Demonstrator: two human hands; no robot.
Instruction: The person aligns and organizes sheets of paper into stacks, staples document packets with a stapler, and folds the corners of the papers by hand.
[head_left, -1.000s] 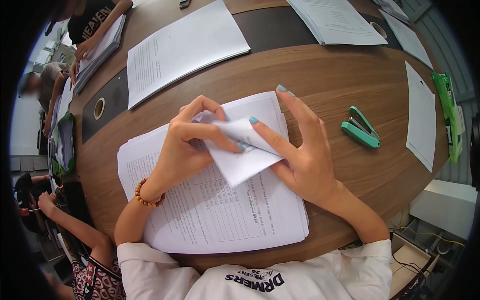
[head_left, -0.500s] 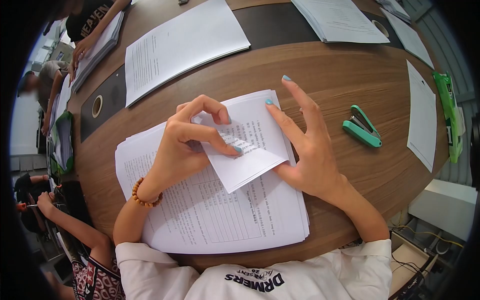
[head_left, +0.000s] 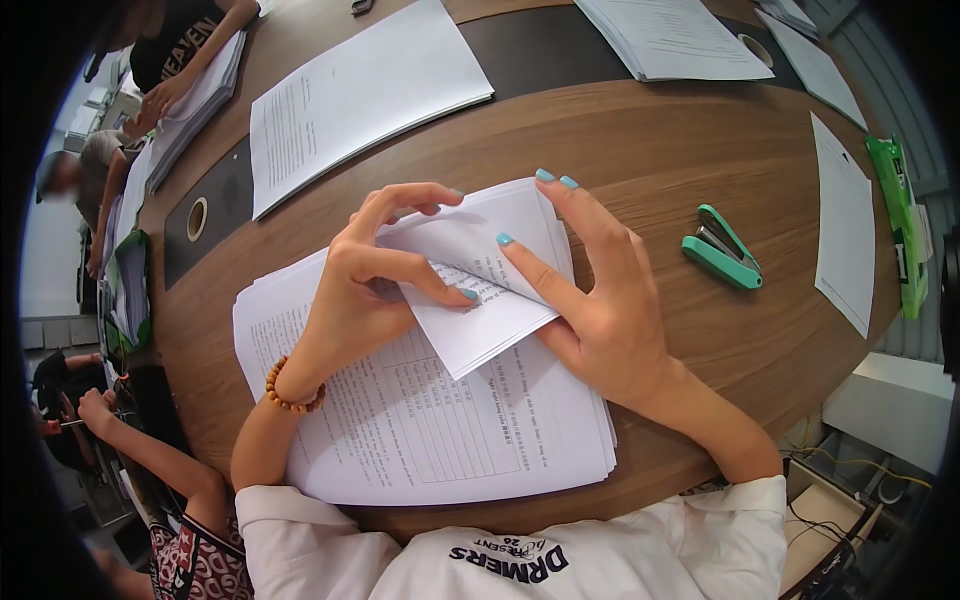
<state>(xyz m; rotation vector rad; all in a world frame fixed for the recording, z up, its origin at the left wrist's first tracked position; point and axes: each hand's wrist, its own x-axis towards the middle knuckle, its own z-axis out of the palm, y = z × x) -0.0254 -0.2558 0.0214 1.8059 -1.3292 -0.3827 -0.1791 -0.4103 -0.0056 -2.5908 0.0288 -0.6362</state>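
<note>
A thick stack of printed sheets (head_left: 340,440) lies in front of me, its pages carrying lines of text and a table. Several top sheets (head_left: 470,350) are curled up and folded over the stack. My left hand (head_left: 365,270) grips these curled sheets from the left, its index finger pressing inside the fold. From the right, my right hand (head_left: 610,300) has its thumb under the folded corner and its index finger on top, pinching the sheets. Its other fingers reach the stack's far edge. Right of it, a green stapler (head_left: 722,250) lies on the table.
More paper piles (head_left: 370,90) lie across the wooden table (head_left: 560,130), with another pile (head_left: 680,40) farther right. A single sheet (head_left: 843,220) and a green packet (head_left: 900,230) lie at the right. A tape roll (head_left: 197,219) sits left. Other people work along the left side.
My right index finger has come down and left onto the folded sheets, and its other fingers have moved to the stack's far edge. My left fingers have shifted slightly on the curled sheets.
</note>
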